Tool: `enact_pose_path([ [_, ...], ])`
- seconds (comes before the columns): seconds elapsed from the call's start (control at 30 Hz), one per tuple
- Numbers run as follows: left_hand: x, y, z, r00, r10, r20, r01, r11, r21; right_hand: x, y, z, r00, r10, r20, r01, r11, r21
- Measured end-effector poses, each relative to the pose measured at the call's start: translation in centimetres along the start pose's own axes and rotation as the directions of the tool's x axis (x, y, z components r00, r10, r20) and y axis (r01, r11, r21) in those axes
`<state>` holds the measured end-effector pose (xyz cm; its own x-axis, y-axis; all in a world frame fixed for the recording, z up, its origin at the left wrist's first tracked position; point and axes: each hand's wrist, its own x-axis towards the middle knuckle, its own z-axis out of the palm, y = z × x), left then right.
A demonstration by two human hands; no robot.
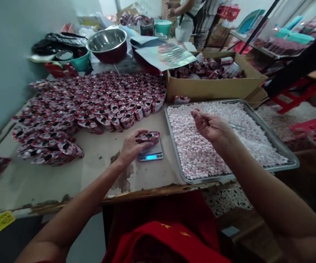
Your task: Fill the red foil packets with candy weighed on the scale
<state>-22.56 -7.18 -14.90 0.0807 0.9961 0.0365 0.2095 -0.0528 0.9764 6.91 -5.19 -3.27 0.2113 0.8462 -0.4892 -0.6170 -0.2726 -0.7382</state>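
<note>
My left fingers (pixel 140 146) held a printed container (pixel 152 136) over the lit scale (pixel 151 157). My right fingers (pixel 200 118) were pinched close, any contents indiscernible, above the tray (pixel 209 180) of pale pellets (pixel 196 153) at the scale's three o'clock. Similar containers (pixel 100 106) crowded the bench (pixel 92 175) at ten o'clock.

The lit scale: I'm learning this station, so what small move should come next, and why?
Probably bring the right hand to the patterned container: the left hand holds it at the scale, while the right, apparently pinched, hovers above the tray of pale pieces.
</note>
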Motion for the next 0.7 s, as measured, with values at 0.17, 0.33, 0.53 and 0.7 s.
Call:
enact_pose_path([
  [0.17,-1.8,2.2,-5.5,0.951,0.280,-0.127,-0.243,0.938,0.248,-0.3,-2.6,-1.3,0.993,0.027,0.111,0.010,0.945,-0.326],
  [0.33,-4.1,4.4,-10.3,0.919,0.250,-0.304,-0.172,0.950,0.260,0.6,-4.6,-2.5,0.984,-0.050,0.169,0.145,0.775,-0.615],
  [0.53,-4.8,7.9,-9.9,0.805,0.458,-0.377,-0.255,0.841,0.477,-0.5,-1.7,1.4,0.975,0.100,0.196,0.042,0.792,-0.609],
  [0.7,-4.5,9.4,-9.0,0.728,0.600,-0.333,-0.354,0.744,0.566,-1.4,1.4,5.1,0.945,0.178,0.274,0.024,0.798,-0.602],
])
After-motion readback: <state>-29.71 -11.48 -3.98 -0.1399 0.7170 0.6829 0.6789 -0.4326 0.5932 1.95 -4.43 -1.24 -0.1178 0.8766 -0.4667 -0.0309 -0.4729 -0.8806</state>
